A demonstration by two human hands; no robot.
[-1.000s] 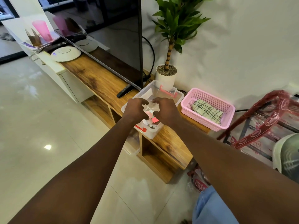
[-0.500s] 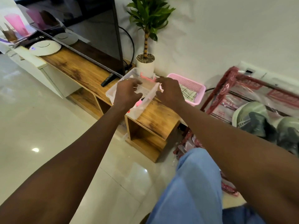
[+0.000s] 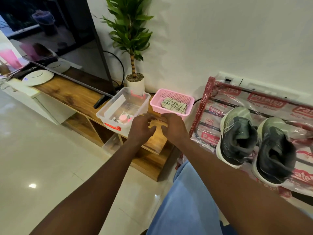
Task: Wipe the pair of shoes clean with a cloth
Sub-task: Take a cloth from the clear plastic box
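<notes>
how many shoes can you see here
2. One shoe sits on the wrapped rack nearer the pink basket; the other shoe beside it, farther right. None appear hidden.

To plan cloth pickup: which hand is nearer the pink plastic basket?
Right. The right hand is just in front of the pink plastic basket; the left hand is farther left, by the clear plastic box.

Wood-grain cabinet (image 3: 72,95); pink plastic mesh basket (image 3: 171,97); woven checked cloth (image 3: 174,106); glossy floor tiles (image 3: 42,158).

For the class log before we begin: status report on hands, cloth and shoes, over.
Left hand, right hand open above wooden bench. Checked cloth folded in pink basket, untouched. Shoes on rack. Nothing over the cloth.
</notes>
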